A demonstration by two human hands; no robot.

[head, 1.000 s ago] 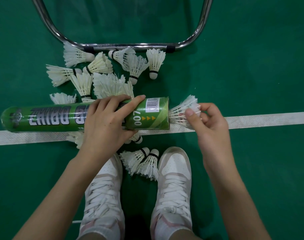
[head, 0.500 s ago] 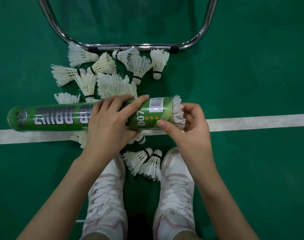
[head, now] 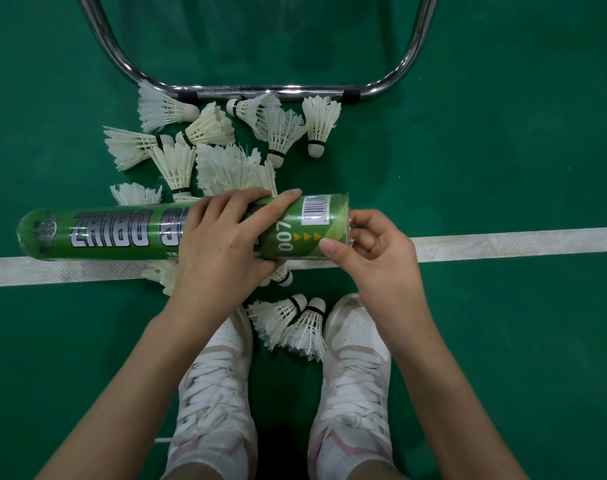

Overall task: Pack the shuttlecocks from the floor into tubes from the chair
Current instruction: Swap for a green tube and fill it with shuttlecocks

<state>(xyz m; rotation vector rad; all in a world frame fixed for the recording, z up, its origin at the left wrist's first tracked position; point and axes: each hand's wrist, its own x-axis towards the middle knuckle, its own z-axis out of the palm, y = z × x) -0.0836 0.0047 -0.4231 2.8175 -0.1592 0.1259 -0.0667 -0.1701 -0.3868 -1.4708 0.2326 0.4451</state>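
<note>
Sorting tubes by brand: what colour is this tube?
Green tube, silver lettering; head view.

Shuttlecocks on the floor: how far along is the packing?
Done: unclear, the green tube's contents are hidden. In hand: the left hand grips the tube while the right hand presses feather tips in at its open end. Left: many loose shuttlecocks on the floor, including two between the shoes.

Open floor (head: 503, 168) is left to the right. The left is crowded by shuttlecocks (head: 222, 168), bounded behind by the chair frame (head: 260, 89).
</note>
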